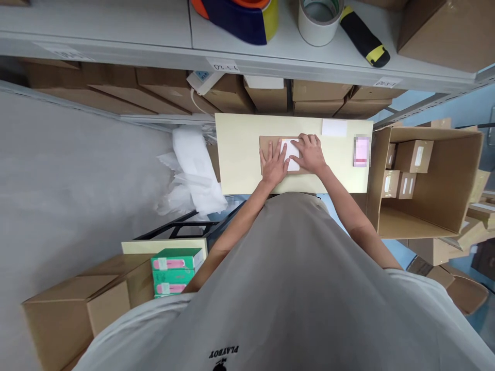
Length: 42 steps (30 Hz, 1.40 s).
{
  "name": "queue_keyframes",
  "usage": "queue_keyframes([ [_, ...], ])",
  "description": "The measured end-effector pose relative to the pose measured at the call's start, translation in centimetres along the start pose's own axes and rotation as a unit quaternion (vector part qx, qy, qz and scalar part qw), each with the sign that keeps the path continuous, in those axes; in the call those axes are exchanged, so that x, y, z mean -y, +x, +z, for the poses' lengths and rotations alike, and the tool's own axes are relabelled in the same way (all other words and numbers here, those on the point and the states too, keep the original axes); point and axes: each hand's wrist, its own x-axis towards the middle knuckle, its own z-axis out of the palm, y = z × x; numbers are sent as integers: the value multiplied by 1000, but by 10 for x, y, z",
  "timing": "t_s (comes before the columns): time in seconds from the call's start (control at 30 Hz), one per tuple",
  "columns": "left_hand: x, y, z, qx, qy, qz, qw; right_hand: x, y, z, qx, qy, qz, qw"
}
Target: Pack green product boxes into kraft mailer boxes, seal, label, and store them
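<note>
A flat brown cardboard box or piece (265,147) lies on the pale yellow work board (240,170) in front of me. On top of it is a white label (293,149). My left hand (275,166) rests flat with fingers spread over the cardboard and the label's left edge. From the other side, my right hand (310,154) presses on the label's right part, its fingers apart and slightly bent. Neither hand is wrapped around anything. Part of the label and much of the cardboard are hidden under my hands.
A white paper (334,127) and a pink-and-white item (361,151) lie on the board's right side. An open carton (421,214) holding small boxes stands at right. White wrapping (195,165) hangs at left. Above, a shelf holds a tape roll (320,23) and a utility knife (363,36).
</note>
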Motion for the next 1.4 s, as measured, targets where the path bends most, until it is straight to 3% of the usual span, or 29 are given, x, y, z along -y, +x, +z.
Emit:
queue_keyframes([
  [1.13,4,1,4,5,13,9,1000,-4,-3,11,-26,4,-1,1000],
  [1.27,0,2,2,12,15,4,1000,7,-8,21,-24,3,18,1000],
  [1.4,-6,-2,1,16,11,0,1000,34,-20,33,-22,5,86,996],
])
